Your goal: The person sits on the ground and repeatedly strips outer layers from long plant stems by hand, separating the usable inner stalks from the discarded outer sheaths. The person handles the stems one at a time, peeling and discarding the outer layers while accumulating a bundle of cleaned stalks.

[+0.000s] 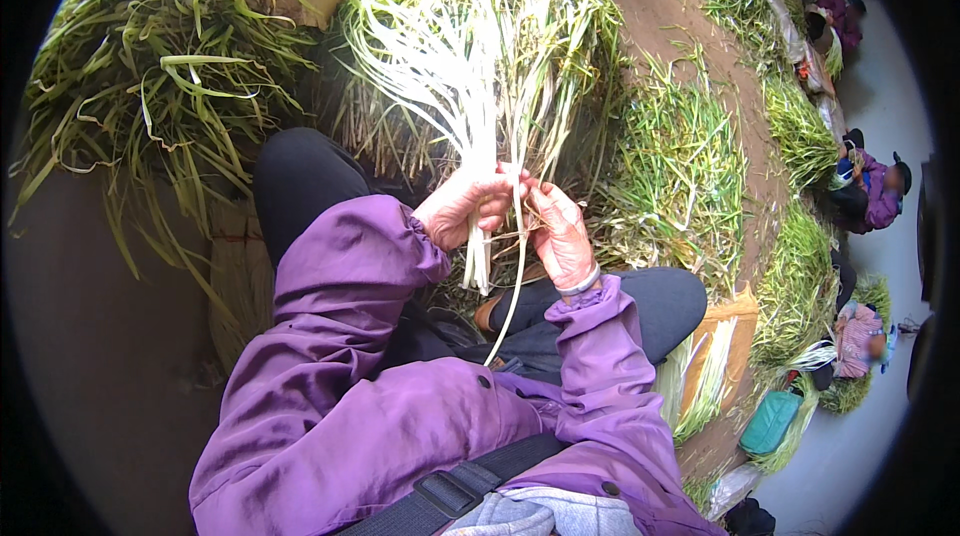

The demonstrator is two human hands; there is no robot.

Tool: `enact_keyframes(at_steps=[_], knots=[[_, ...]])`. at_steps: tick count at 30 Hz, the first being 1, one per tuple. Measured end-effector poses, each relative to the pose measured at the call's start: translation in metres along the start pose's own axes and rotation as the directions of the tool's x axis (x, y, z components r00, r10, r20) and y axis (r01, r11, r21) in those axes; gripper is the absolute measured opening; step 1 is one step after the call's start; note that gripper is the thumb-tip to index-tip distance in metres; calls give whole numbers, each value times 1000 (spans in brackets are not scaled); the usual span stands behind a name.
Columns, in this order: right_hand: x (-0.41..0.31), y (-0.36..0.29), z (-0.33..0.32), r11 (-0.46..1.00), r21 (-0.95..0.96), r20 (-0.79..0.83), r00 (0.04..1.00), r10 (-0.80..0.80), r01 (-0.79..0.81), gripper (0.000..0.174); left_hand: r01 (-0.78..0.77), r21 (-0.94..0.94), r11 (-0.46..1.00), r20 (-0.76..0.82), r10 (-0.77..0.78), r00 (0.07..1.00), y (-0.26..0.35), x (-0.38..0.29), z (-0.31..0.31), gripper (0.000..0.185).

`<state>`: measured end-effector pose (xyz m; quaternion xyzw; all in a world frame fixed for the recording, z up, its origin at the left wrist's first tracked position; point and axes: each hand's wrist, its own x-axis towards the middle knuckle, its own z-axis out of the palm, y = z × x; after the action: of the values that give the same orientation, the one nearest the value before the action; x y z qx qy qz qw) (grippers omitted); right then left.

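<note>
My left hand is closed around a bunch of pale leafy stalks, cut ends down, with long leaves fanning out above. One long single stalk runs down between my hands and curves towards my lap. My right hand pinches this stalk near the left fingertips. Thin brown strips of dry leaf hang by the right fingers. Straight beyond my hands stands a thick heap of green leafy stalks, partly washed out by glare.
Another leafy heap rises at left. Loose greens cover the ground at right. Pale stalks lie on an orange-brown sack beside my right knee. A teal container and several seated people, one in purple, are farther right.
</note>
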<state>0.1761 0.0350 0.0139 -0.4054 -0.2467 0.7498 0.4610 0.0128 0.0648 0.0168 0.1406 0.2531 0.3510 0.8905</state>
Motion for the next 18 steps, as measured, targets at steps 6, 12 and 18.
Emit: enact_keyframes(at_steps=[6, 12, 18], knots=[[4, -4, 2, 974, 186, 108, 988, 107, -126, 29, 23, -79, 997, 103, -15, 995, -1, 1, -4, 27], [7, 0, 1, 967, 246, 59, 997, 58, -71, 17, 25, -33, 999, 74, -23, 997, 0, -3, -6, 34], [4, -8, -1, 995, -86, -97, 994, -51, 42, 16, -67, 58, 996, 19, 66, 998, 0, -5, 1, 31]])
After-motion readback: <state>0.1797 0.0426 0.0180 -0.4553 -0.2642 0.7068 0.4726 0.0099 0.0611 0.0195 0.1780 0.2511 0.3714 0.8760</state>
